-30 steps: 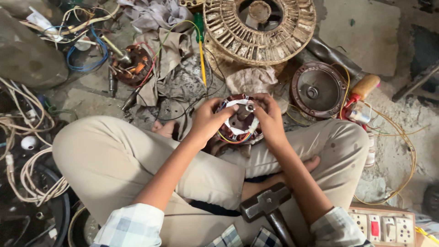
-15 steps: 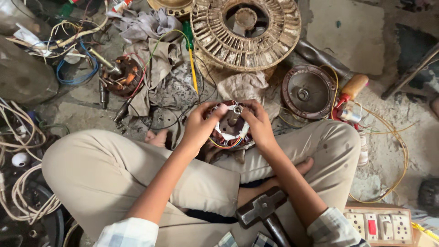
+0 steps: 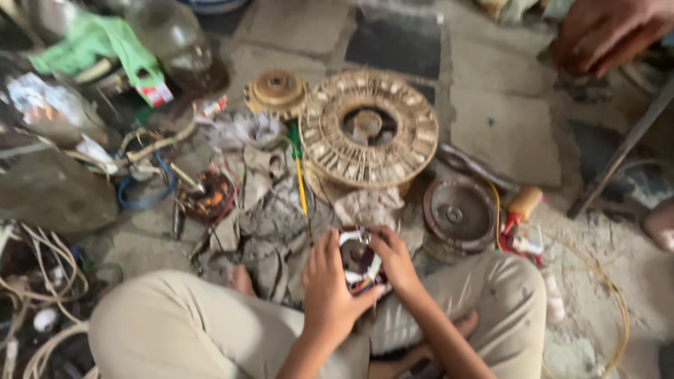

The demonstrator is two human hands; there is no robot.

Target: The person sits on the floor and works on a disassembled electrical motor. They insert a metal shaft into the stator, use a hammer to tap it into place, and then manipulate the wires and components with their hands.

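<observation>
Cluttered floor (image 3: 505, 133), both hands (image 3: 330, 295) gripping motor winding (image 3: 359, 263)

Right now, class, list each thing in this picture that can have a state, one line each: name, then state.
Left hand: closed round the small motor winding.
Right hand: gripping the winding's other side.
Small motor winding: held between both hands, over the lap.
Large round stator: lying flat on the floor.
Dark round cover: lying flat, untouched.
Screwdriver: lying on rags.

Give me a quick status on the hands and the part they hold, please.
Both hands, left and right, gripping the small wound motor coil above the lap. Big round winding and metal cover on the floor beyond, apart from it.
</observation>
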